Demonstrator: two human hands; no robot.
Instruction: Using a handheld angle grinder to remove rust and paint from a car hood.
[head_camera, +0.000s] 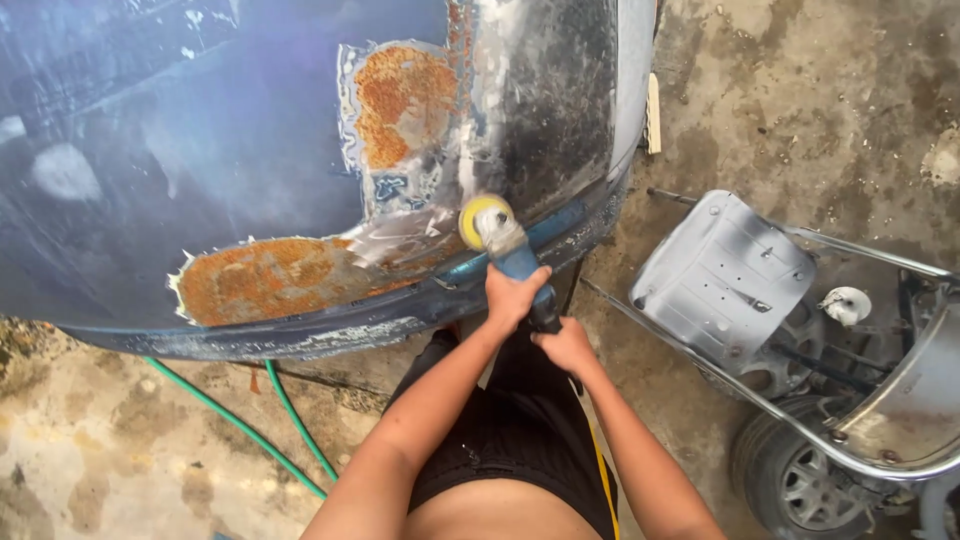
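Note:
A blue hand-held sander (512, 256) with a round yellow disc presses against a dark blue vehicle body panel (180, 170). The panel carries orange rust patches (270, 278) and bare ground metal around the disc. My left hand (512, 294) grips the front of the tool body just behind the disc. My right hand (567, 346) holds the rear of the tool, lower and to the right. Both forearms reach up from the bottom of the view over black shorts (500, 430).
A green hose (240, 425) runs over the stained concrete floor (100, 450) below the panel. At right stands a grey metal seat part (720, 275) on a tubular frame (760, 395), with a small wheel (800, 480) beneath.

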